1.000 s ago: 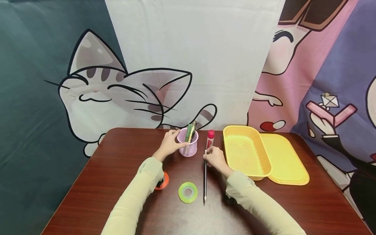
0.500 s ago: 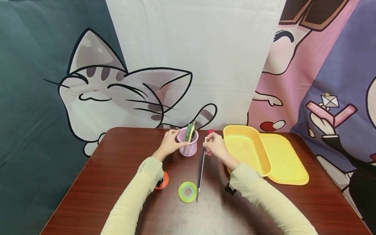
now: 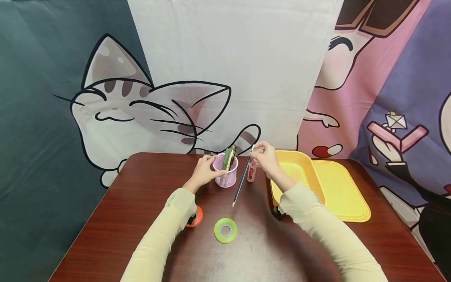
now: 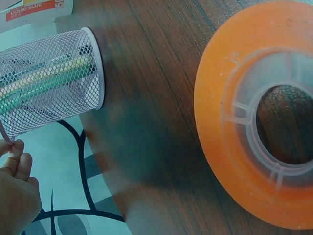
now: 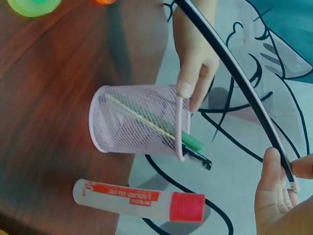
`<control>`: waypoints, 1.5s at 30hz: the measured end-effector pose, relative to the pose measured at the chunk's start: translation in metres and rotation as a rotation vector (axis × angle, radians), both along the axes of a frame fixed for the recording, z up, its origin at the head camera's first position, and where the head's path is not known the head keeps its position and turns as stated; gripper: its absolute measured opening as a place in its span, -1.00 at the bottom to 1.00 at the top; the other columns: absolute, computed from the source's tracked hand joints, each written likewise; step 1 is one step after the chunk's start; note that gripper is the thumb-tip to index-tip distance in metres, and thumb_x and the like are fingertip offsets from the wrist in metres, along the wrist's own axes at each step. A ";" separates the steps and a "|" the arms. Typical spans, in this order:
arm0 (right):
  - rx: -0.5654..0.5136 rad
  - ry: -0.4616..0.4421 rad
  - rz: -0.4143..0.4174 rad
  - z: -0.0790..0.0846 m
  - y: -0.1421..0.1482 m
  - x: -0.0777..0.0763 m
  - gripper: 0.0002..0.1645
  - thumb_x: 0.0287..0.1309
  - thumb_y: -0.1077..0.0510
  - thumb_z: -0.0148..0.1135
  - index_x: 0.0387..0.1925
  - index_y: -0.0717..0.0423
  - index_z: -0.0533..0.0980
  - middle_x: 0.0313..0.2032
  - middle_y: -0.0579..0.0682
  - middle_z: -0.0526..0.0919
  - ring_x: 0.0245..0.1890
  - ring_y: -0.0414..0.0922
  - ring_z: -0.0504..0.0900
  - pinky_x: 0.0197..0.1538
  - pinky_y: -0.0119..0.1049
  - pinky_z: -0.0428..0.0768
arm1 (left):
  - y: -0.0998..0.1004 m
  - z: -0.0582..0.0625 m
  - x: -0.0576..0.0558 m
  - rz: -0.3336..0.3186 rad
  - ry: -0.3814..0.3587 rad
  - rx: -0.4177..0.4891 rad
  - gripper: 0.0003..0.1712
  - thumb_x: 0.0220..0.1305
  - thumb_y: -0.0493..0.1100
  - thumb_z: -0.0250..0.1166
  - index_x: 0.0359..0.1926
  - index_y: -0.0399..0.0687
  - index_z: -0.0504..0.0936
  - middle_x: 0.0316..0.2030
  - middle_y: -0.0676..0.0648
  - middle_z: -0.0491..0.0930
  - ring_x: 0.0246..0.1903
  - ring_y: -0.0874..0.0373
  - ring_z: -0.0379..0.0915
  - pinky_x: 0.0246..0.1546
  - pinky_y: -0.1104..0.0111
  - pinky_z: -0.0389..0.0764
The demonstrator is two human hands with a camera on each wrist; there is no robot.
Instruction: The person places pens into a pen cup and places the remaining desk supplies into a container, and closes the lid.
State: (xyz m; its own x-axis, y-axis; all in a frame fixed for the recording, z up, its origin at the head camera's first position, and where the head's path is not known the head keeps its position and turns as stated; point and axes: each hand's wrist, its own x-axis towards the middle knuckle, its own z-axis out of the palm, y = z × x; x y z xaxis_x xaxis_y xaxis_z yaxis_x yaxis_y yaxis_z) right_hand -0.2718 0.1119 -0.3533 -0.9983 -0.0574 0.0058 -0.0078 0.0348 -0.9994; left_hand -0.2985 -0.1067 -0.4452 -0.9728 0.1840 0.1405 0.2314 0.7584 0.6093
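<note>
My left hand pinches the rim of a lilac mesh pen holder that stands upright on the table. Inside it lean a green pen, a yellowish stick and a black pen. My right hand pinches a dark striped pencil close to its upper end. The pencil is in the air, slanting down to the left, to the right of the holder and apart from it. Just below that hand stands a liquid glue bottle; its red cap shows in the right wrist view.
An orange tape roll lies beside my left sleeve, partly covered. Nearer the front is a green tape roll. At right stand a yellow tray and its flat yellow lid. A printed cloth hangs behind the table.
My right hand has risen and moved away from me, lifting the pencil off the table and tilting it. The glue bottle was covered by it and shows again. My left hand stays put.
</note>
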 end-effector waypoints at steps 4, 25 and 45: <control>-0.062 0.032 -0.021 0.006 0.004 -0.005 -0.73 -0.05 0.46 0.00 -0.26 0.29 0.21 -0.70 -0.08 0.50 -0.78 -0.20 0.50 -0.62 -0.36 0.53 | 0.000 0.000 0.000 0.002 -0.004 0.000 0.02 -0.17 0.24 0.34 0.26 -0.18 0.21 0.11 -0.16 0.27 0.12 -0.02 0.14 0.11 0.14 0.27; -0.173 0.176 -0.266 0.023 0.013 -0.031 -0.72 -0.04 0.44 -0.02 -0.39 0.05 0.21 -0.70 -0.14 0.49 -0.76 -0.28 0.54 -0.65 -0.48 0.48 | -0.001 -0.002 0.000 0.010 -0.001 -0.005 0.00 -0.18 0.23 0.34 0.26 -0.14 0.22 0.10 -0.15 0.29 0.11 -0.02 0.15 0.10 0.14 0.27; 0.112 0.205 -0.306 0.012 0.002 -0.047 -0.68 0.04 0.35 0.10 -0.13 0.31 0.30 -0.53 0.12 0.56 -0.67 -0.24 0.58 -0.55 -0.40 0.54 | 0.000 0.001 0.001 0.001 0.004 -0.006 0.01 -0.17 0.23 0.34 0.25 -0.17 0.22 0.10 -0.17 0.28 0.10 -0.03 0.15 0.11 0.16 0.26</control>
